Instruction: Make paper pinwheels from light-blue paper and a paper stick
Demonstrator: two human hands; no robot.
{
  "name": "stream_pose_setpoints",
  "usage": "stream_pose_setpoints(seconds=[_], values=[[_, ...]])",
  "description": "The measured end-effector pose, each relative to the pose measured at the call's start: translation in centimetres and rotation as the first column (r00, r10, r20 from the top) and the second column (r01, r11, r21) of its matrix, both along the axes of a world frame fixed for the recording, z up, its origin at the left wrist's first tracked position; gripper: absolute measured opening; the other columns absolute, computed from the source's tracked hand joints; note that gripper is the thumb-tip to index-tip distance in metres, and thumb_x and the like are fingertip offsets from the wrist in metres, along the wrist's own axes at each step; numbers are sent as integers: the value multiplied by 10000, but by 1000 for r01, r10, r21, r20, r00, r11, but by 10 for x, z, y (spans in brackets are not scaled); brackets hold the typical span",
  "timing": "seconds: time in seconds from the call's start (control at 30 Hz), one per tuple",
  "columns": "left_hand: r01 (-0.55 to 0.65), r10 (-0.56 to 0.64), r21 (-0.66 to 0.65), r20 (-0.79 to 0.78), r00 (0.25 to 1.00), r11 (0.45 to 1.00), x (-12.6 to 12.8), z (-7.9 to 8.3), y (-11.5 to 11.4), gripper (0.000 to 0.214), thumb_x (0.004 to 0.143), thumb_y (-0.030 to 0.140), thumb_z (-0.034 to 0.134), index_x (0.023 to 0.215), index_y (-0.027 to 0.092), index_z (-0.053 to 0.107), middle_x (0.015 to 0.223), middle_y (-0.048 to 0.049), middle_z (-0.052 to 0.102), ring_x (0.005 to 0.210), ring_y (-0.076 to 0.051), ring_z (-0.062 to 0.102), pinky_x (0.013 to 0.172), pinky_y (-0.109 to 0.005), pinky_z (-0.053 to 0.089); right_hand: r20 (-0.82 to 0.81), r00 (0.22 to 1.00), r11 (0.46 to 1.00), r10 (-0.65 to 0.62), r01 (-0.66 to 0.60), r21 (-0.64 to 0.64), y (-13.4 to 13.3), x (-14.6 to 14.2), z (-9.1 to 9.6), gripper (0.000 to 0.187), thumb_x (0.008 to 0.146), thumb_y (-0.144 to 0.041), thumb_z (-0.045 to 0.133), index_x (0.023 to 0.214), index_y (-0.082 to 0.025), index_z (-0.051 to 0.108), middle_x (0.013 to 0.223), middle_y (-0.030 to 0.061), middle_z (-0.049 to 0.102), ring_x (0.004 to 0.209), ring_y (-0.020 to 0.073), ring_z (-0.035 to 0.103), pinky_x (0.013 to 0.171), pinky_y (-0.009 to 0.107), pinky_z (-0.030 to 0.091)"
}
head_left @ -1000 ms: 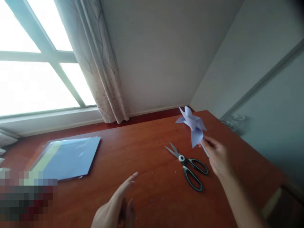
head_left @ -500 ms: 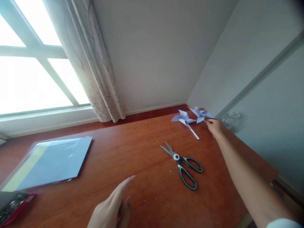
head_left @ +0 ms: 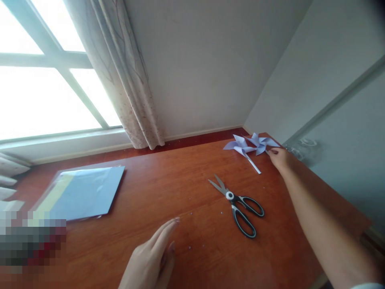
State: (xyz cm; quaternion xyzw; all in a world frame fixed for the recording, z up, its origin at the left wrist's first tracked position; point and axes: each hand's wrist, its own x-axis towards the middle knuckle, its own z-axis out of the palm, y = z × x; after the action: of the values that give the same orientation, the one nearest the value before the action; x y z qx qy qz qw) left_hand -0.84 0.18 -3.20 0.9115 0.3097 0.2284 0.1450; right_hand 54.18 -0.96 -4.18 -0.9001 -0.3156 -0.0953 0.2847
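**Pinwheel (head_left: 261,143) Is Joining Its Match**

The right hand (head_left: 280,159) is reaching far out, and its fingertips seem to be pinching the pinwheel's stick, though the fingers are hiding most of it. A second ago this pinwheel was up in the air; now it is sitting low at the table's (head_left: 168,180) far corner. So both toys are making one small group, with the other pinwheel (head_left: 241,147) lying just beside it. The scissors (head_left: 230,196) are lying nearer, blades apart. The left hand (head_left: 150,255) is holding nothing, its thumb staying away from its fingers. The paper pack (head_left: 90,188) is lying off to the left.
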Motion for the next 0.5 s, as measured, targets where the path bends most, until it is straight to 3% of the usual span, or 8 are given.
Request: stream_pose_setpoints(seconds=[0.07,0.1,0.17,0.27,0.33,0.43,0.5], values=[[3,-3,-32,-5,1000,999,1,-1,-1,439,927,112,454,1348,229,502,1282,-66,729,1093,-164,739,915,-215,587,-12,998,995,-63,63,81,0,-12,7,263,983,-294,615,1195,-142,650,1193,115,676,1040,236,665,917,446,551],[-2,2,-52,-3,1000,999,1,0,-2,453,916,100,450,1347,229,506,1288,-67,725,1103,-166,735,918,-220,589,-16,997,989,-71,72,129,0,-21,10,247,988,-243,573,1159,-97,675,1147,174,696,1036,254,660,940,441,519],[-2,2,-93,-2,1000,996,2,1,-4,465,898,87,446,1337,221,517,1300,-77,716,1114,-179,731,926,-244,593,-22,999,975,-25,29,222,1,-48,16,302,980,-197,502,1160,-38,685,1128,250,703,1039,269,652,944,409,483],[7,-5,-181,9,1000,983,4,6,-6,430,895,85,440,1286,224,553,1275,-84,715,1075,-193,739,902,-276,602,-54,984,935,168,-142,326,0,-118,26,314,982,-281,502,1181,-119,683,1111,174,726,941,229,678,846,342,519],[35,-23,-263,50,998,964,6,9,-7,309,916,117,447,1168,217,596,1160,-84,731,949,-187,744,817,-273,600,-95,932,884,351,-296,362,-4,-181,33,266,981,-367,528,1061,-190,710,997,86,739,837,198,690,765,305,541],[39,-1,-369,104,995,929,7,13,-6,156,965,188,456,982,212,609,898,-53,696,750,-163,666,691,-262,546,-239,641,670,730,-599,440,-13,-281,41,186,977,-330,559,944,-218,704,935,51,714,881,204,676,779,303,533],[32,25,-403,135,991,915,7,13,-6,165,974,204,451,915,201,605,820,-46,662,698,-159,623,659,-263,515,-315,443,543,840,-709,450,-17,-336,42,164,977,-273,551,996,-218,704,977,54,711,933,200,669,829,301,527]])
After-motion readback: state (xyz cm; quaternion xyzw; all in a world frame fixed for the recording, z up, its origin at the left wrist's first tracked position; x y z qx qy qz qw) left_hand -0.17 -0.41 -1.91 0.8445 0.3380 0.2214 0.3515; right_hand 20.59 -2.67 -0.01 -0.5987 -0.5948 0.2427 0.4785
